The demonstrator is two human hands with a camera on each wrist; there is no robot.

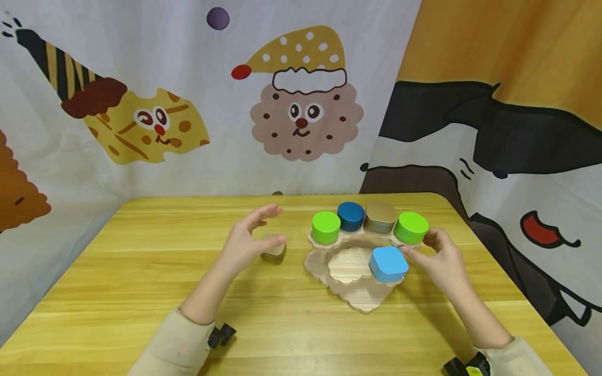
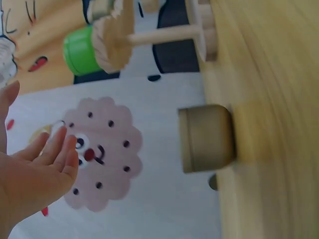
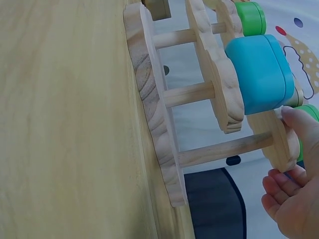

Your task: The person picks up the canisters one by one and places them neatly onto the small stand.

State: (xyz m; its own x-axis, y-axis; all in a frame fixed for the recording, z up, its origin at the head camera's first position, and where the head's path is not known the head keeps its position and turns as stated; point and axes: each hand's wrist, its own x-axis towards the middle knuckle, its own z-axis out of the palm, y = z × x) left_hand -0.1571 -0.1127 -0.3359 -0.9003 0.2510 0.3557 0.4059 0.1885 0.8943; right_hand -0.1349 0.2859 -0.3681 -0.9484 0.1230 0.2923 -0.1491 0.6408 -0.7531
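My left hand [image 1: 244,243] hovers over the table [image 1: 141,292] with its fingers loose and spread, gripping nothing; the thumb tip sits at, or just above, the small beige tin [image 1: 274,249], and the left wrist view shows clear air between my palm and that tin, so I judge it is standing on its own on the wood. It is a short, rounded, matte khaki pot with a lid seam near the top, placed just left of the tiered wooden stand [image 1: 350,277]. My right hand [image 1: 442,261] is at the stand's right end, fingers gently curved around the edge of the upper shelf beside the green tin [image 1: 411,227], seemingly to steady the rack; whether the fingers actually pinch the wood or only rest against it I cannot tell. The stand is pale, scallop-edged, with shelves joined by dowels. On its top shelf sit another green tin [image 1: 325,227], a dark blue tin [image 1: 350,215] and a taupe squarish tin [image 1: 380,216]; a light blue squarish tin [image 1: 388,264] rests on the lower shelf, near my right fingers.
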